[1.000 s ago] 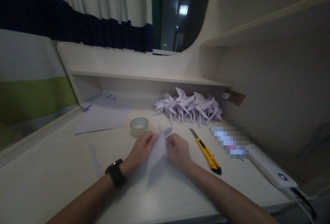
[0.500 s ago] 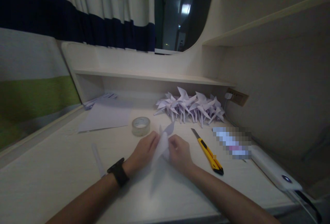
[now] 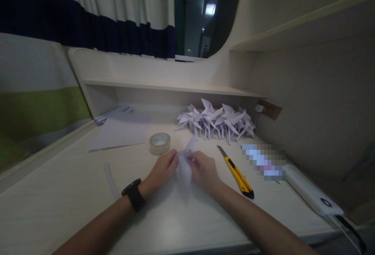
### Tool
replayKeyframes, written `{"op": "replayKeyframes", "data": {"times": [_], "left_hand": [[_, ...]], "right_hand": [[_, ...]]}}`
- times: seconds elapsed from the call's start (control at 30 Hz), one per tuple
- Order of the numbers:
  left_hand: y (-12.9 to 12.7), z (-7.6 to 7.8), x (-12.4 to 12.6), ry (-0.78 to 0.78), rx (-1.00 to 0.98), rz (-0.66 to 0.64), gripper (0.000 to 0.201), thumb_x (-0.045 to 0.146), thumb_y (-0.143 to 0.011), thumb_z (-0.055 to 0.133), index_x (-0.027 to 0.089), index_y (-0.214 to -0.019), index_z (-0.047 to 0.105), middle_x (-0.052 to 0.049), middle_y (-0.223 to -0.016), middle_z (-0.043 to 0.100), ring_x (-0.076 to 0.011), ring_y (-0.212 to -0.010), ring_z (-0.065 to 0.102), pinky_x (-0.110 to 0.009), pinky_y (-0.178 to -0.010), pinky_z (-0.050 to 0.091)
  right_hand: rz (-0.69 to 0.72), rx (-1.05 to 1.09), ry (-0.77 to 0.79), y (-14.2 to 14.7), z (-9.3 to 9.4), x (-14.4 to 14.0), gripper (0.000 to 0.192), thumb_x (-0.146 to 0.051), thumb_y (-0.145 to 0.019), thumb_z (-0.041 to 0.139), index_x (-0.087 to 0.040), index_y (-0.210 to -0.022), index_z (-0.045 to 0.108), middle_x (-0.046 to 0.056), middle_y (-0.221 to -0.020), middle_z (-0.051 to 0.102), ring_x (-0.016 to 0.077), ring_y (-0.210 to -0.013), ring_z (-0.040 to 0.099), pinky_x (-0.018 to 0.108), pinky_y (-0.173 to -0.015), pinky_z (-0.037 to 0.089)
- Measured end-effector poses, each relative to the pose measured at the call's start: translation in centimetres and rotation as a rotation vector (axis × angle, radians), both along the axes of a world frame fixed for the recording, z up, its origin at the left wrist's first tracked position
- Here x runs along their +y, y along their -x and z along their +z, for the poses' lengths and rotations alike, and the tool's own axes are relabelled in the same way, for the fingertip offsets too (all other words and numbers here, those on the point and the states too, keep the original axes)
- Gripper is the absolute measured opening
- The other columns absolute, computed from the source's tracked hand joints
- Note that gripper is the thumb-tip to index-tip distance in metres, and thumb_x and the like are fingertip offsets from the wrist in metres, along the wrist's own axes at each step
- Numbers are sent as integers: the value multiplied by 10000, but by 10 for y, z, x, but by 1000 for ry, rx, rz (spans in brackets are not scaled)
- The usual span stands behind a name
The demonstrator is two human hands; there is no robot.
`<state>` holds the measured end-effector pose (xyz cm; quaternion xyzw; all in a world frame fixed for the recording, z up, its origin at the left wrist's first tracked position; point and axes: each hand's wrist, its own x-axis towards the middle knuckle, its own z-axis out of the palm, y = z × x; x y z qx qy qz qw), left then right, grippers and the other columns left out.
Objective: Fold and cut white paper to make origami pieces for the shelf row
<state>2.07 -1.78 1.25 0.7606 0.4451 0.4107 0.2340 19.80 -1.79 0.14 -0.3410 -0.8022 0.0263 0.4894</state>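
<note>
I see my left hand (image 3: pixel 163 167) and right hand (image 3: pixel 203 170) pinched together on a folded paper piece (image 3: pixel 184 164) at mid-desk. Just beyond sit a tape roll (image 3: pixel 159 143) and yellow cutter (image 3: pixel 236 172); farther back, paper pinwheels (image 3: pixel 216 121).

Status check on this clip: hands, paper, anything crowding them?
Left hand and right hand both pinch the folded paper. Tape roll and utility knife lie beside, not touching.
</note>
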Motion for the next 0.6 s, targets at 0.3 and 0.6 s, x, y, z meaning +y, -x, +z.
{"op": "replayKeyframes", "data": {"times": [0.3,0.6], "left_hand": [[-4,4,-8,9,76,2,265,349,-927,280,221,-727,398,-10,-698,501,-182,-649,482,-311,-615,353],[-5,4,-11,2,25,2,286,392,-952,276,226,-745,382,-8,-706,487,-182,-657,478,-315,-631,372]], "right_hand": [[1,-97,-22,-1,1,0,162,-176,-908,434,-186,-792,545,50,-738,595,159,-682,562,252,-609,397],[0,-124,-14,-3,-2,2,123,-145,-868,442,-189,-840,553,51,-755,597,167,-701,566,256,-615,415]]}}
